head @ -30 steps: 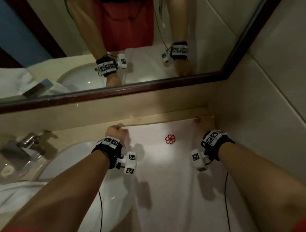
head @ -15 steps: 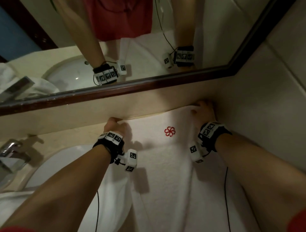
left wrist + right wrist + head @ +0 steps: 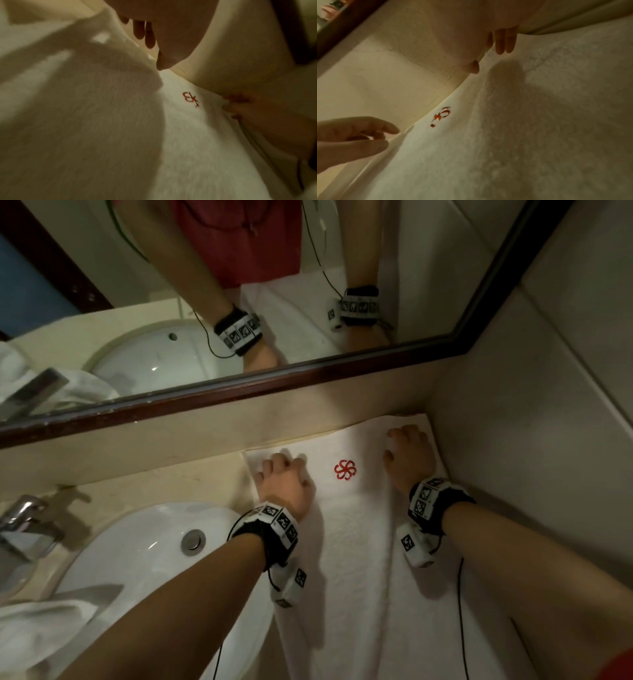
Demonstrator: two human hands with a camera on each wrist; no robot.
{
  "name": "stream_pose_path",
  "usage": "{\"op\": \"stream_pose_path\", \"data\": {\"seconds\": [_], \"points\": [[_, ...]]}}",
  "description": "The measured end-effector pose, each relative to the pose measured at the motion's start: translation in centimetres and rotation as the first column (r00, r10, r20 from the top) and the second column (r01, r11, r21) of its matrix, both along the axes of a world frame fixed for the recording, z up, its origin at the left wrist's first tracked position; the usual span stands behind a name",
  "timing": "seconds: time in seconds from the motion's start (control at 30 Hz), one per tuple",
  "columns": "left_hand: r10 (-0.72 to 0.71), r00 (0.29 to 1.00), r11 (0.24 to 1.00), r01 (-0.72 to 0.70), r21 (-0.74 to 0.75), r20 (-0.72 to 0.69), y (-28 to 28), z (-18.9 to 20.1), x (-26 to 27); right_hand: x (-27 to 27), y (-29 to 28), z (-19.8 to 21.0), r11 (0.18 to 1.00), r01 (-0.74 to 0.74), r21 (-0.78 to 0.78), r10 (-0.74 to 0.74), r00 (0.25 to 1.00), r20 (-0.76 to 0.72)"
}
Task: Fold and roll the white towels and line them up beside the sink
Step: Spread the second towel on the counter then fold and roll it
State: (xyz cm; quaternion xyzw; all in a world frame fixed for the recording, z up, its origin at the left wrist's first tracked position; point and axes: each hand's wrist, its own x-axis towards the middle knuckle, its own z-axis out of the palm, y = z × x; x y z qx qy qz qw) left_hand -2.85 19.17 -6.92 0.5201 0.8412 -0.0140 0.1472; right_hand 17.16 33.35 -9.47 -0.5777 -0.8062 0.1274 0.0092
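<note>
A white towel (image 3: 356, 542) with a red flower logo (image 3: 345, 469) lies lengthwise on the counter to the right of the sink, its far edge against the back wall. My left hand (image 3: 282, 474) rests on the towel's far left corner with its fingers (image 3: 145, 35) stretched forward. My right hand (image 3: 406, 453) lies flat on the far right corner, fingers (image 3: 503, 40) straight. In the right wrist view the towel (image 3: 488, 135) fills the frame and the left hand (image 3: 359, 134) hangs loosely at its edge. The near end of the towel runs out of view.
The white sink (image 3: 144, 559) with its drain (image 3: 193, 541) lies left of the towel, the chrome faucet (image 3: 24, 522) further left. Another crumpled white towel (image 3: 41, 631) lies at the lower left. A dark-framed mirror (image 3: 308, 378) and a tiled side wall (image 3: 513, 440) close off the corner.
Both hands pushed the towel's far edge back to the wall, let go of the corners, and now lie on top of the towel.
</note>
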Motion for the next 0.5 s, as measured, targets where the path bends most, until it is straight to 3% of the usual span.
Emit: {"op": "stream_pose_path", "data": {"seconds": [0.2, 0.5], "points": [[0.018, 0.991, 0.954, 0.022, -0.300, 0.130, -0.4, -1.5, -0.7, 0.8, 0.6, -0.9, 0.990, 0.049, -0.135, -0.025, 0.984, 0.178], [-0.009, 0.991, 0.952, 0.049, -0.301, 0.131, 0.1, -2.2, -2.4, 0.6, 1.7, -0.4, 0.981, 0.099, -0.164, -0.060, 0.972, 0.229]]}}
